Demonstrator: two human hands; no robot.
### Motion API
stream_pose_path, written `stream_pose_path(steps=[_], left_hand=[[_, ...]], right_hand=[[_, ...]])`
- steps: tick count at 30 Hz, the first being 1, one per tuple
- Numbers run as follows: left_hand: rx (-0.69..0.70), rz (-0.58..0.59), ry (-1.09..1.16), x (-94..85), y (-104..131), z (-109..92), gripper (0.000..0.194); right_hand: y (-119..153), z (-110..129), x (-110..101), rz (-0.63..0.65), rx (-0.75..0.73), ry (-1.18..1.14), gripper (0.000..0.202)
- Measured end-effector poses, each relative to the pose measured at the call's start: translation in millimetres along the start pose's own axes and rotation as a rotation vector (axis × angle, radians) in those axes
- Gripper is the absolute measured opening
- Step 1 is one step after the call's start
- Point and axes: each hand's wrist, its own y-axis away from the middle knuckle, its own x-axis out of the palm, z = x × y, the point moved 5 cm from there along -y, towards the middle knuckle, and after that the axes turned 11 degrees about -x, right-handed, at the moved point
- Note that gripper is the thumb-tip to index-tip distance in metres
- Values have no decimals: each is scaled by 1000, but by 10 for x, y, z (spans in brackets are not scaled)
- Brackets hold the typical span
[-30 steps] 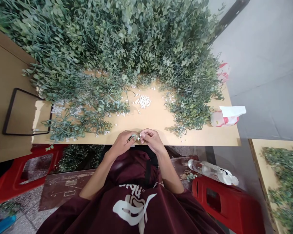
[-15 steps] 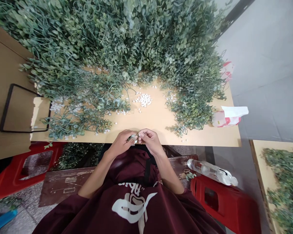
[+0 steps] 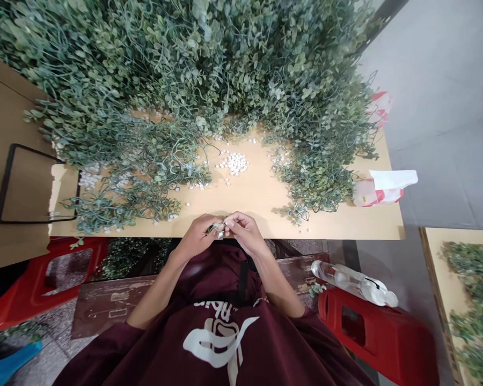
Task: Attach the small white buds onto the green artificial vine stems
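Scanning from the left, a black wire frame (image 3: 36, 185) lay on the brown board beside the tabletop (image 3: 346, 222), and a red stool (image 3: 32, 289) stood on the floor below it. Loose leafy sprigs (image 3: 121, 201) spread across the left part of the tabletop, in front of a large heap of greenery (image 3: 193, 69) at the back. A small pile of white beads (image 3: 234, 162) lay on bare tabletop near the centre, well apart from the hands.

At the near edge of the tabletop, the left hand (image 3: 199, 236) was closed in a pinching grip on a short sprig (image 3: 216, 229), with the stem end pointing right. The right hand (image 3: 245, 231) met it there, fingertips pinched on what looked like a small white bead, too small to confirm. Both hands touched at the sprig.

The step in hand appeared to be fitting a bead onto the sprig's stem. The next move would call for steady alignment of the two parts and a firm push between the fingertips.

Further right lay a red-and-white bag (image 3: 380, 187) at the tabletop's edge; below it, a clear bottle (image 3: 352, 281) rested on a second red stool (image 3: 370, 332).
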Motion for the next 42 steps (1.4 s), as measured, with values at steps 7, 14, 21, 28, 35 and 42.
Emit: stream_pose_path(steps=[7, 14, 21, 28, 35, 42], left_hand=[[-44, -19, 2, 0, -28, 8, 29], [-177, -63, 95, 20, -43, 32, 26], [-180, -73, -98, 82, -76, 2, 33], [-93, -2, -241, 118, -75, 4, 41], [-90, -189, -408, 195, -134, -6, 40], [-78, -251, -304, 216, -128, -27, 27]], right_hand=[[2, -66, -15, -17, -103, 82, 23], [-114, 219, -16, 57, -148, 291, 23], [-617, 696, -39, 32, -368, 891, 20], [-951, 537, 4, 26, -253, 1414, 9], [-710, 521, -18, -24, -305, 1360, 10], [-248, 397, -250, -140, -313, 547, 22]])
